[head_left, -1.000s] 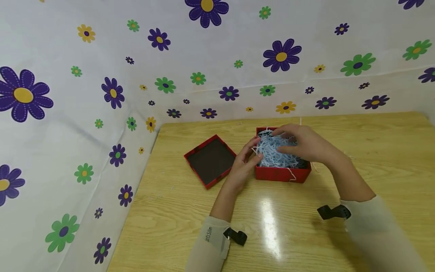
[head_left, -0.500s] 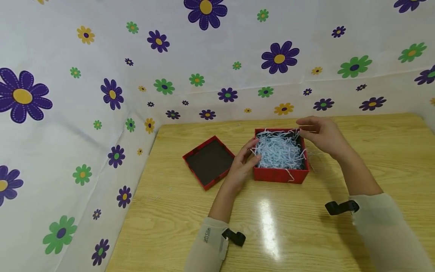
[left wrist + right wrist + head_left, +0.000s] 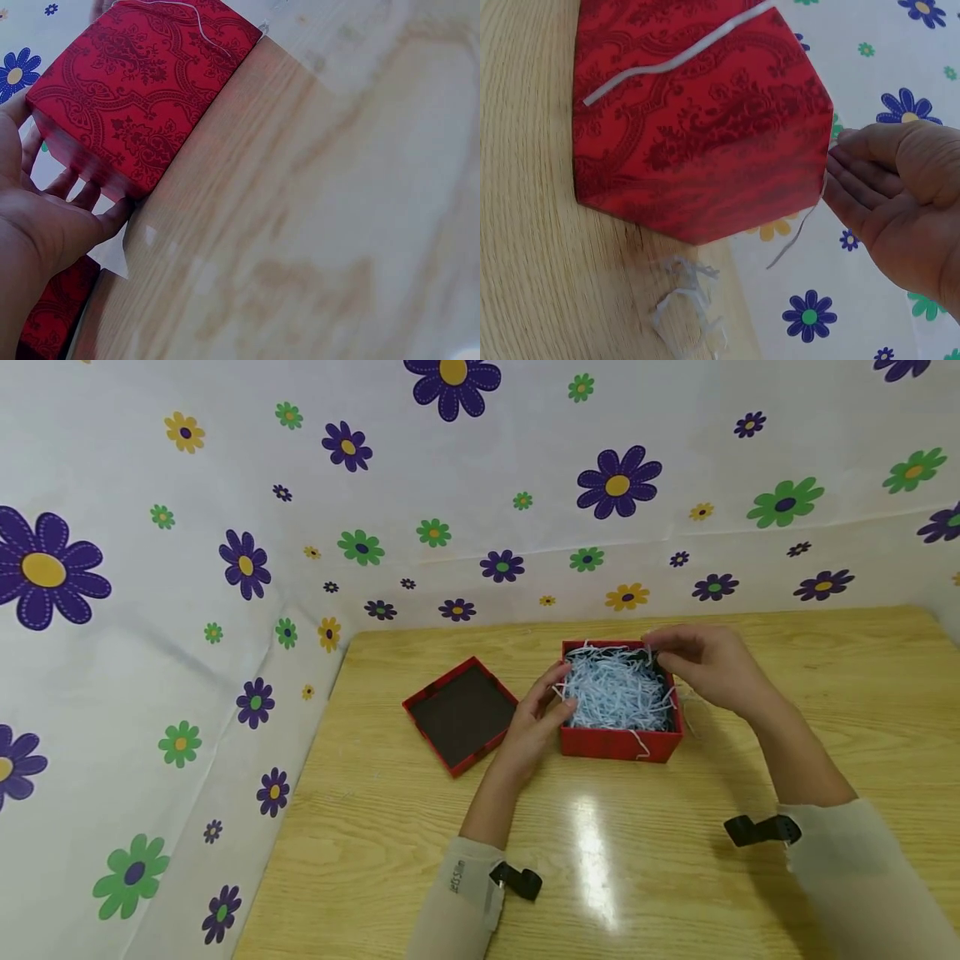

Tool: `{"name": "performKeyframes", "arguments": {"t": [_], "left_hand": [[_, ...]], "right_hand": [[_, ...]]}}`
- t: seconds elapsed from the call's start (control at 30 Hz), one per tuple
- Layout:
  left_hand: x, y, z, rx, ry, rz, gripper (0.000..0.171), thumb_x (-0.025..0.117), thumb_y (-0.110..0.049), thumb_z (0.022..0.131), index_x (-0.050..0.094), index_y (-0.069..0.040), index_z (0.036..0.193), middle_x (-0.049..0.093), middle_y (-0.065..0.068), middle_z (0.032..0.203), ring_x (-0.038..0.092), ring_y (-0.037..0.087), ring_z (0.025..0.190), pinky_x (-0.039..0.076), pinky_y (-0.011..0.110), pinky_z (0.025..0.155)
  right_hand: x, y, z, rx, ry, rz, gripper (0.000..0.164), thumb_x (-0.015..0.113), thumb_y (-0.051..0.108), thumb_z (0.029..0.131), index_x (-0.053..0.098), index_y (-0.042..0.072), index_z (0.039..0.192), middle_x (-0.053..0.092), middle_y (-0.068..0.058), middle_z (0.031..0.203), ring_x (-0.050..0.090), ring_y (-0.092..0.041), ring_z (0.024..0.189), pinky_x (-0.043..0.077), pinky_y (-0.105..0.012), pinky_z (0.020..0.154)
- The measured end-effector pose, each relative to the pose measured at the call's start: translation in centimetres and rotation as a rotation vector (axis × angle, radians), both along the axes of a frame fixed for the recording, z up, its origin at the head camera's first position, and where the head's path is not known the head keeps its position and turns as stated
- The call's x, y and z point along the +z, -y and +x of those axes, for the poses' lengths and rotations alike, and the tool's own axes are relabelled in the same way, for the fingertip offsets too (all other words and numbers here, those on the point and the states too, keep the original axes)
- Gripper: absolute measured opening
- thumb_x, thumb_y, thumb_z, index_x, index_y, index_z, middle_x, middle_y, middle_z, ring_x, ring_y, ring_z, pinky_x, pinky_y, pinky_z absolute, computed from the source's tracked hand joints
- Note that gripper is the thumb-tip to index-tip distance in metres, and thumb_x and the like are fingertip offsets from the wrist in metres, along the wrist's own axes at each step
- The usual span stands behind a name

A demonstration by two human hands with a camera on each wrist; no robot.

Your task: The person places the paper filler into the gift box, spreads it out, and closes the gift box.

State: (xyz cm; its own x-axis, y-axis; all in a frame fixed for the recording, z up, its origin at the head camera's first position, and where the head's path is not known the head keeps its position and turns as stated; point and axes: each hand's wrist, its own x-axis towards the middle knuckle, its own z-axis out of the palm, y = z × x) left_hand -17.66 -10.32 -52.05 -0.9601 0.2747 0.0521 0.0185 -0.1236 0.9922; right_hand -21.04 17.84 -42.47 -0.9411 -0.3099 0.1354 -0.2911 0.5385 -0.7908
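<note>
A red box (image 3: 618,745) with a dark damask pattern stands on the table, filled with pale blue shredded paper (image 3: 615,693). My left hand (image 3: 531,727) rests against its left wall, thumb and index fingertips at the rim; the left wrist view shows the other fingers spread along that wall. At the back right corner, my right hand (image 3: 712,668) pinches paper strands between thumb and fingers, right at the rim. Seen from the right wrist, a thin strand (image 3: 795,236) hangs beside that corner. A wider white strip (image 3: 667,64) hangs down the box's outer wall.
Left of the box lies its red lid (image 3: 461,718), dark inside facing up, its right corner close to my left hand. Loose paper shreds (image 3: 694,300) lie on the wooden table (image 3: 375,843) to the box's right. A flower-print cloth (image 3: 465,468) backs the table.
My right hand drew back from the middle of the shredded paper to the right, past the back right corner, then came in to that corner's rim. The left hand has stayed on the box.
</note>
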Motion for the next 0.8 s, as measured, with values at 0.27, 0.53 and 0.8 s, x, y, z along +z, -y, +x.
{"name": "performKeyframes", "arguments": {"t": [0.27, 0.53, 0.8], "left_hand": [[0.1, 0.0, 0.0, -0.006, 0.010, 0.009, 0.051, 0.064, -0.021, 0.108, 0.053, -0.033, 0.156, 0.031, -0.015, 0.169, 0.032, 0.021, 0.155, 0.033, 0.047, 0.125], [0.0, -0.1, -0.1, -0.033, -0.011, 0.064, 0.053, 0.061, -0.015, 0.109, 0.049, -0.024, 0.159, 0.031, -0.013, 0.170, 0.040, 0.021, 0.149, 0.048, 0.038, 0.111], [0.0, -0.2, -0.1, -0.013, -0.003, 0.032, 0.052, 0.063, -0.016, 0.108, 0.052, -0.027, 0.157, 0.032, -0.016, 0.169, 0.034, 0.021, 0.154, 0.039, 0.042, 0.122]], "right_hand": [[-0.7, 3.3, 0.4, 0.194, -0.045, 0.083, 0.041, 0.077, 0.006, 0.096, 0.068, 0.000, 0.136, 0.070, -0.021, 0.134, 0.066, -0.041, 0.123, 0.052, -0.058, 0.105], [-1.6, 6.5, 0.0, 0.255, -0.077, 0.258, 0.038, 0.079, 0.005, 0.094, 0.071, 0.001, 0.131, 0.068, -0.020, 0.134, 0.061, -0.041, 0.128, 0.049, -0.061, 0.108], [-2.2, 7.7, 0.1, 0.146, -0.062, 0.578, 0.042, 0.075, 0.001, 0.092, 0.067, -0.011, 0.131, 0.068, -0.031, 0.128, 0.064, -0.049, 0.121, 0.053, -0.062, 0.101]]}}
